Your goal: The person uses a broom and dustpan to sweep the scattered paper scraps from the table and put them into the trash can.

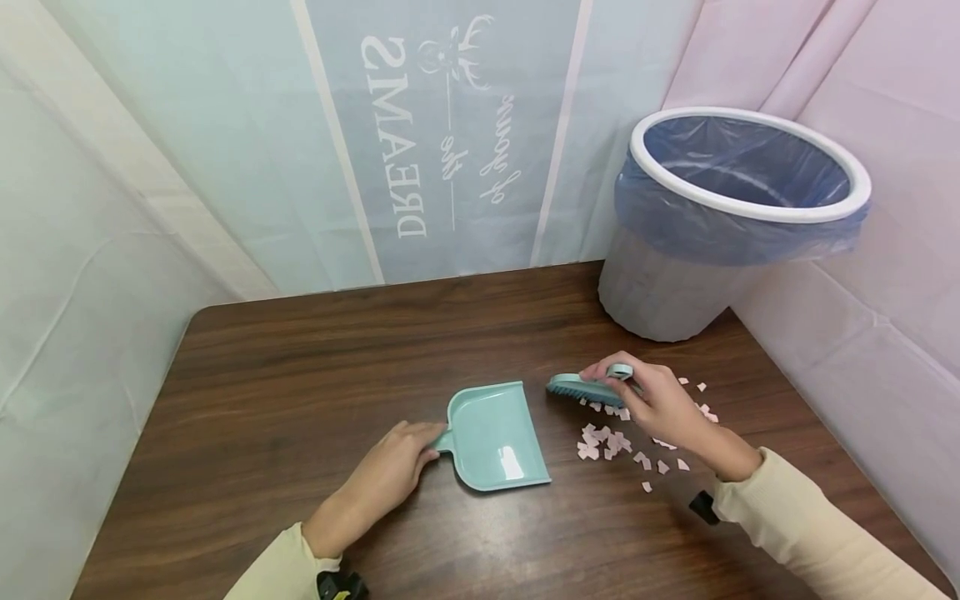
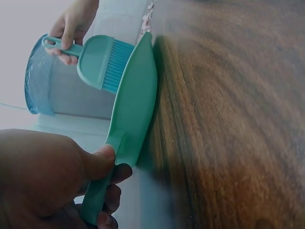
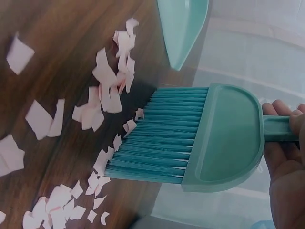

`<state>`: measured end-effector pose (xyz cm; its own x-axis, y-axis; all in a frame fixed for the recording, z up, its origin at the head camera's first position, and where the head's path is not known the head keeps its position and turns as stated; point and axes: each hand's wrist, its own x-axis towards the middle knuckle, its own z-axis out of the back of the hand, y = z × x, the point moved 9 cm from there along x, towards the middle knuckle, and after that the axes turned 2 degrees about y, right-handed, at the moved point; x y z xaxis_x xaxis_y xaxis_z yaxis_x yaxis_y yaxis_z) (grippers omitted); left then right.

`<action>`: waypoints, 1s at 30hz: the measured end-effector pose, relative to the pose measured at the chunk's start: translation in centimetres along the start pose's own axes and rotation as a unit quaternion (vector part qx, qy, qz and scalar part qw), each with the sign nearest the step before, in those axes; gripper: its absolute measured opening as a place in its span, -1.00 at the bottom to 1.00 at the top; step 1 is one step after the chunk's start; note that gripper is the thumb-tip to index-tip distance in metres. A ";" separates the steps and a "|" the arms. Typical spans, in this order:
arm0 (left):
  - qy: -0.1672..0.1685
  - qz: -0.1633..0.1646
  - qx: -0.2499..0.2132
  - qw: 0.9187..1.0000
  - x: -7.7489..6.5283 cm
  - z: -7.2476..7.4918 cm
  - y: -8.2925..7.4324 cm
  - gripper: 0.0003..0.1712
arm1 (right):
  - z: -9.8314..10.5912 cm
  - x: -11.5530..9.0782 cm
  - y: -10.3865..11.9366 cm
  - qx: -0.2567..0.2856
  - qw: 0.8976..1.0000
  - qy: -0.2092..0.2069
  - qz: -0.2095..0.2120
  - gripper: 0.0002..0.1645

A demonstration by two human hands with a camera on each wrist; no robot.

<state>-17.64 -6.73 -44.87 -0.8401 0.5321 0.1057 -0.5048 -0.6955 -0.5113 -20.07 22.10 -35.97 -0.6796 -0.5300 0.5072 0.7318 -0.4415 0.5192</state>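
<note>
A teal dustpan (image 1: 495, 437) lies on the table, its wide lip facing right. My left hand (image 1: 393, 458) grips its handle; in the left wrist view the thumb presses on top and fingers curl beneath. My right hand (image 1: 656, 400) holds a small teal hand brush (image 3: 224, 138) by its handle, bristles (image 3: 162, 136) pointing down at the table. Torn white paper scraps (image 1: 603, 442) are scattered right of the dustpan. In the right wrist view several scraps (image 3: 102, 160) lie against the bristle tips. The dustpan's tray holds no scraps that I can see.
A grey bin (image 1: 675, 287) with a white rim and blue liner stands at the table's back right. Pale printed curtains (image 1: 450, 125) hang behind the brown wooden table (image 1: 315, 375). More scraps (image 1: 705, 408) lie past the right hand.
</note>
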 end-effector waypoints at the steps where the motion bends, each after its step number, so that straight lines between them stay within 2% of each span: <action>1: 0.000 0.000 -0.001 1.000 0.0 0.0 0.0 -0.59 | -0.1 -0.1 0.2 0.002 1.000 -0.001 -0.001 -0.46; 8: -0.004 -0.008 0.005 1.000 -0.1 0.1 0.0 -0.59 | -0.1 -0.4 1.3 0.017 1.000 -0.004 -0.001 -0.46; 13: 0.001 -0.005 0.004 1.000 0.0 0.0 0.2 -0.59 | 1.4 0.2 1.7 0.056 0.998 -0.008 -0.001 -0.50; 16: 0.005 -0.003 0.004 1.000 0.0 0.0 0.2 -0.59 | 2.3 0.6 1.6 0.093 0.996 0.008 -0.010 -0.53; 19: 0.007 -0.002 0.004 1.000 0.0 0.1 0.2 -0.59 | 2.5 0.8 1.2 0.160 0.985 0.052 -0.030 -0.59; 23: 0.010 -0.003 0.002 1.000 0.1 0.1 0.2 -0.59 | 1.5 0.3 0.6 0.252 0.959 0.122 -0.047 -0.65; 26: 0.013 -0.004 0.000 1.000 0.2 0.1 0.2 -0.59 | 0.5 -0.2 0.1 0.285 0.945 0.155 -0.053 -0.69; 30: 0.015 -0.001 -0.002 1.000 0.2 0.1 0.3 -0.59 | -0.6 -0.5 -0.6 0.296 0.937 0.170 -0.074 -0.73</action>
<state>-18.02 -6.87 -44.90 -0.8321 0.5487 0.0807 -0.5064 -0.6923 -0.5140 -20.10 22.19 -36.94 -0.6413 -0.7398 0.2036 0.4062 -0.1022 0.9080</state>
